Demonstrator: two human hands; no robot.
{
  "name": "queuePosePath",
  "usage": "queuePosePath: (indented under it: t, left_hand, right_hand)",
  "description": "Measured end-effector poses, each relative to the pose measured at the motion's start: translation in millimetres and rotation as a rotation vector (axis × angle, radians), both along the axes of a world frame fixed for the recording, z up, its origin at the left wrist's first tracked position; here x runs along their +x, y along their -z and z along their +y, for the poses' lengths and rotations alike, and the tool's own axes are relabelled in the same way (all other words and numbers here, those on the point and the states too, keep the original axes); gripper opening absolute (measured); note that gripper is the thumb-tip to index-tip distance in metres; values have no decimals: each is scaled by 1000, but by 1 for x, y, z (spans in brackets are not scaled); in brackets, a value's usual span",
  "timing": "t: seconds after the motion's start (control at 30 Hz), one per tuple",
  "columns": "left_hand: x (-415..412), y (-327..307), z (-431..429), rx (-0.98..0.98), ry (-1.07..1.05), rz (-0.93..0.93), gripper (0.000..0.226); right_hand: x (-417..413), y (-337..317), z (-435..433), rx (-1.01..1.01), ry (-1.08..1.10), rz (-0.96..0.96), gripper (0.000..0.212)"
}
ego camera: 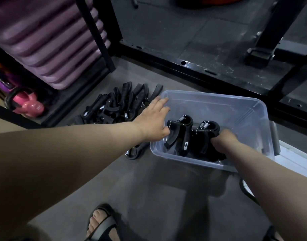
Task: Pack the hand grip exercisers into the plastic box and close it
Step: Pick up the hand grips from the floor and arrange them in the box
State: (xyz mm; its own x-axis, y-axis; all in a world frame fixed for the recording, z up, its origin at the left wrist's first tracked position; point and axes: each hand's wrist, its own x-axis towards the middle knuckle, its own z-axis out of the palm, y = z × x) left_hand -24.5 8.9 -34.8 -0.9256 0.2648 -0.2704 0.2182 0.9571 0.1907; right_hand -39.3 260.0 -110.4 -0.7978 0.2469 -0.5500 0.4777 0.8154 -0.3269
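Clear box [218,105] sat open, two black grips [181,134] standing spring-up inside. Pile [118,105] lay at its ten o'clock, one stray [135,152] at eight.

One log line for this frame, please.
packing; left hand over plastic box rim, fingers straight; right hand grips exerciser inside box; pile of exercisers on floor left of box; box uncovered

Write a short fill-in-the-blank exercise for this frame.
The pile of exercisers lies to the ____ of the plastic box.
The right hand grips an exerciser ____ the box.
The kettlebell is ____.
Missing words: left; inside; pink.
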Motion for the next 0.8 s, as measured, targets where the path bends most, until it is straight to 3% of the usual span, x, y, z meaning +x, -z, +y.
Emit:
queuePosePath:
  t: [0.27, 0.5, 0.8]
  left_hand:
    - [0, 3, 1, 0, -10, -5, 73]
    - [-2, 4, 1, -11, -14, -23, 74]
    - [-2, 3, 1, -22, -11, -20, 70]
  right_hand:
    - [-3, 6, 0, -102, -57, 70, 14]
    - [-1, 0, -4, 4, -247, 60, 14]
    - [-4, 4, -6, -12, -174, 16, 20]
